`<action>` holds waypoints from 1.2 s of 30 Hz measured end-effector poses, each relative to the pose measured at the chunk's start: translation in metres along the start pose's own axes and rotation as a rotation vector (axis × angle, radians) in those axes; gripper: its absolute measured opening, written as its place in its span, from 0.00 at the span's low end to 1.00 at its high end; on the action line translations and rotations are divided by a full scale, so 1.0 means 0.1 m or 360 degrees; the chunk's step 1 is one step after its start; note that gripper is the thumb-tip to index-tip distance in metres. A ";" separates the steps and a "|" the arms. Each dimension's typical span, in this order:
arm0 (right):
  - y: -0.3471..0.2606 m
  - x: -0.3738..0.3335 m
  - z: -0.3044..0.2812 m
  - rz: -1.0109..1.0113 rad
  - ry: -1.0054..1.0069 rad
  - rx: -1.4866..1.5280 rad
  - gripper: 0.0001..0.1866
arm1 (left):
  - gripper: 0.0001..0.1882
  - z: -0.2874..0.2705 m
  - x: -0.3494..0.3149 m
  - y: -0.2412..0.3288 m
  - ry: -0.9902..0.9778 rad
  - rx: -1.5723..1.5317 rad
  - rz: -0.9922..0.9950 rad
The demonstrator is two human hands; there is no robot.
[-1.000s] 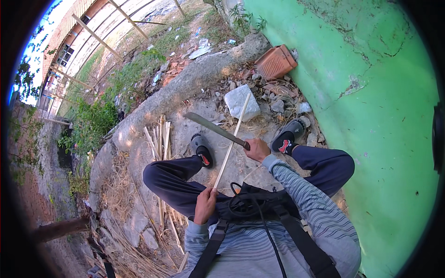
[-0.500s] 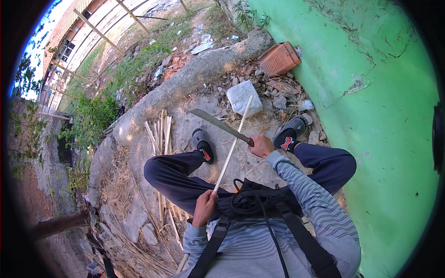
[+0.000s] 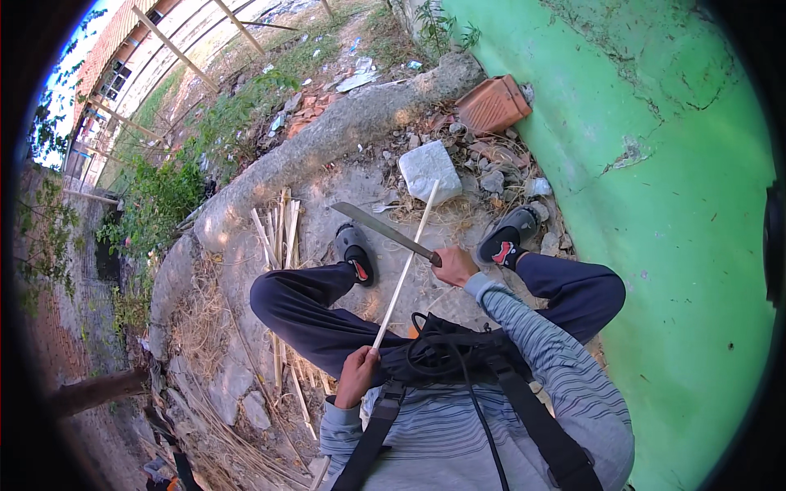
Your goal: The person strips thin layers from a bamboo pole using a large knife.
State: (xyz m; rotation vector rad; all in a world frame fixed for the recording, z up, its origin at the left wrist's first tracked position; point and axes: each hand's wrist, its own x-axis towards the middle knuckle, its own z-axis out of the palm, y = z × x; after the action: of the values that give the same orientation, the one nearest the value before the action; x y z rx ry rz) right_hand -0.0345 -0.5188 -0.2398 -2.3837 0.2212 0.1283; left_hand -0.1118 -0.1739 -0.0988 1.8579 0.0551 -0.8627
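Note:
My left hand (image 3: pixel 356 375) is closed round the near end of a thin pale strip of split wood or bamboo (image 3: pixel 395 296), close to my lap. The strip slants away and to the right, its far end over a white block (image 3: pixel 427 170). In my right hand (image 3: pixel 456 268) is the dark handle of a machete (image 3: pixel 381 227). Its long blade points to the far left and crosses the strip near the middle. Whether the edge touches the strip, I cannot tell.
More pale strips (image 3: pixel 283 233) lie on the ground at the left, beyond my knee. A low rounded concrete curb (image 3: pixel 327 131) bounds the far side. An orange-brown clay tile piece (image 3: pixel 494 105) and rubble sit beside the green wall (image 3: pixel 647 245) at the right.
The strip has shifted slightly toward me, its far end now lower against the white block. My right hand and the machete have moved a little left and nearer.

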 end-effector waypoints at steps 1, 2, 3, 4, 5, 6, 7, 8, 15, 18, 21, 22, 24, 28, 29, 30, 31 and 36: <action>-0.09 -0.06 0.03 -0.0016 -0.0039 0.0027 0.10 | 0.17 0.00 0.02 -0.03 -0.0020 -0.0048 -0.0033; -0.12 -0.11 0.06 -0.0057 -0.0100 0.0052 0.11 | 0.17 -0.02 0.07 -0.02 -0.0047 -0.0083 -0.0051; -0.12 -0.08 0.06 -0.0059 -0.0057 0.0028 0.11 | 0.17 -0.04 0.08 -0.01 -0.0072 -0.0119 -0.0069; -0.11 -0.02 0.04 -0.0062 -0.0015 0.0005 0.11 | 0.17 -0.05 0.06 0.00 -0.0067 -0.0135 -0.0047; -0.08 0.03 0.02 -0.0059 0.0018 -0.0021 0.11 | 0.17 -0.07 -0.05 -0.02 -0.0055 -0.0114 -0.0077; 0.08 0.14 -0.02 0.0052 0.0078 -0.0005 0.11 | 0.17 -0.10 -0.17 -0.02 -0.0065 -0.0084 -0.0088; 0.25 0.23 -0.09 0.0155 0.0125 -0.0033 0.11 | 0.17 -0.11 -0.27 0.01 -0.0073 -0.0054 -0.0098; 0.47 0.32 -0.10 0.0256 0.0169 -0.0052 0.11 | 0.17 -0.11 -0.37 0.11 -0.0097 -0.0078 -0.0148; 0.31 0.13 -0.13 0.0156 0.0113 0.0058 0.14 | 0.17 -0.20 -0.19 -0.07 -0.0041 -0.0302 -0.0187; 0.19 -0.04 -0.04 0.0058 0.0076 0.0226 0.14 | 0.16 -0.19 0.06 -0.07 -0.0033 -0.0234 -0.0092; 0.08 -0.17 0.07 0.0032 -0.0008 0.0333 0.17 | 0.17 -0.12 0.30 -0.19 0.0111 0.0027 0.0137; 0.09 -0.22 0.07 0.0044 -0.0033 0.0332 0.17 | 0.18 -0.08 0.38 -0.16 0.0132 0.0111 0.0130; 0.11 -0.35 0.12 0.0089 -0.0098 0.0354 0.20 | 0.19 0.00 0.53 -0.12 0.0174 0.0280 0.0117; 0.35 -0.51 0.14 0.0156 -0.0122 0.0267 0.23 | 0.23 0.14 0.83 -0.20 0.0231 0.0675 0.0202; 0.41 -0.54 0.15 0.0185 -0.0118 0.0228 0.24 | 0.23 0.17 0.87 -0.20 0.0242 0.0760 0.0194; 0.47 -0.57 0.17 0.0214 -0.0114 0.0189 0.24 | 0.24 0.20 0.92 -0.19 0.0253 0.0845 0.0187; 0.53 -0.59 0.19 0.0243 -0.0111 0.0149 0.24 | 0.25 0.22 0.96 -0.19 0.0266 0.0929 0.0179; 0.67 -0.63 0.26 0.0287 -0.0163 0.0176 0.24 | 0.24 0.26 0.94 -0.03 0.0254 0.1080 0.0022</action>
State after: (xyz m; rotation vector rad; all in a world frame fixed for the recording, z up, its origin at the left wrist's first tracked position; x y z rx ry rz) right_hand -0.1102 -0.5419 -0.2937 -2.2379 0.3843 0.3143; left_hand -0.0572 -0.2256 -0.1610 2.5543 -0.1723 -0.7739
